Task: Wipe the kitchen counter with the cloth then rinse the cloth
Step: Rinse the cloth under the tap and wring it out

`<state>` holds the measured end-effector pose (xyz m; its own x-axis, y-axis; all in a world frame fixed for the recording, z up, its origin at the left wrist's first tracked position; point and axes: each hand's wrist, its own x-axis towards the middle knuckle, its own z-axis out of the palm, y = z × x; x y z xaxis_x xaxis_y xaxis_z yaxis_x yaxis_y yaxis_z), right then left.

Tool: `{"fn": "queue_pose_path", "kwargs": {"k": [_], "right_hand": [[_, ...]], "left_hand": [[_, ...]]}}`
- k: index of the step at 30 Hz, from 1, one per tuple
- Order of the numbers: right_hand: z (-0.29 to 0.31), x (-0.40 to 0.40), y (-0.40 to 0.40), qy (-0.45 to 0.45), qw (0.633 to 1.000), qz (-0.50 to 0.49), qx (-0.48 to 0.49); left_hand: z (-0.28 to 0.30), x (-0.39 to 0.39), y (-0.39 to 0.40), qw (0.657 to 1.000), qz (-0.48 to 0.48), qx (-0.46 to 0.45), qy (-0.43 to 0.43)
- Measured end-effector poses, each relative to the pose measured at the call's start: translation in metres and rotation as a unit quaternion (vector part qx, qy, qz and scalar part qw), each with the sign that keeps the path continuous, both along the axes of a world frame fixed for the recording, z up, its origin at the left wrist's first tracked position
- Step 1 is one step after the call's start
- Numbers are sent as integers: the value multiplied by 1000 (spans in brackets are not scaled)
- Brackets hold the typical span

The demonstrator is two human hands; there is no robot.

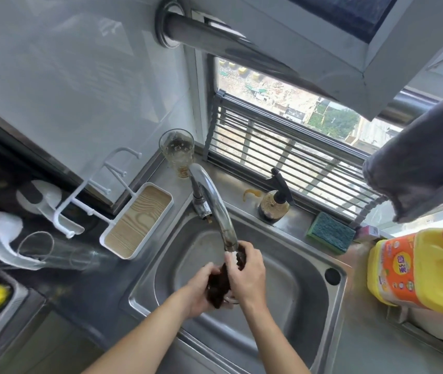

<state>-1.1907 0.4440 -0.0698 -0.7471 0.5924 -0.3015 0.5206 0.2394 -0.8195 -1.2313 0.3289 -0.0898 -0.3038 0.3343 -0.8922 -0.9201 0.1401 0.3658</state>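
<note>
A dark brown cloth (219,282) is bunched between both my hands over the steel sink (290,292), right under the spout of the chrome faucet (215,209). My left hand (201,288) grips the cloth's lower part from the left. My right hand (247,273) is curled round its upper part, close to the faucet's tip. Most of the cloth is hidden by my fingers. I cannot tell whether water runs.
A drinking glass (177,151) and a spray bottle (275,201) stand behind the sink. A green sponge (332,233) lies at the sink's right corner. A yellow oil jug (422,268) stands on the right counter. A white tray (138,221) lies left of the sink.
</note>
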Motion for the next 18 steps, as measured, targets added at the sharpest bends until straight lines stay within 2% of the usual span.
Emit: {"fn": "queue_pose_path", "kwargs": {"k": [3, 6, 8, 10, 13, 15, 18], "right_hand": [[-5, 10, -3, 11, 997, 55, 48], [-7, 18, -7, 14, 995, 59, 84], [-6, 20, -11, 39, 995, 64, 68], [-6, 20, -16, 67, 997, 26, 15], [-7, 20, -23, 86, 995, -43, 5], [-5, 19, -26, 49, 996, -72, 18], [-10, 10, -22, -44, 993, -107, 7]], "left_hand": [[-1, -4, 4, 997, 69, 10, -27], [6, -8, 14, 993, 117, -22, -5], [-1, -10, 18, 983, 171, -66, 27], [-8, -9, 22, 974, 195, -105, 56], [-5, 1, 31, 974, 194, -86, 77], [-3, 8, 38, 977, 181, -60, 91], [0, 10, 43, 982, 174, -33, 70]]}}
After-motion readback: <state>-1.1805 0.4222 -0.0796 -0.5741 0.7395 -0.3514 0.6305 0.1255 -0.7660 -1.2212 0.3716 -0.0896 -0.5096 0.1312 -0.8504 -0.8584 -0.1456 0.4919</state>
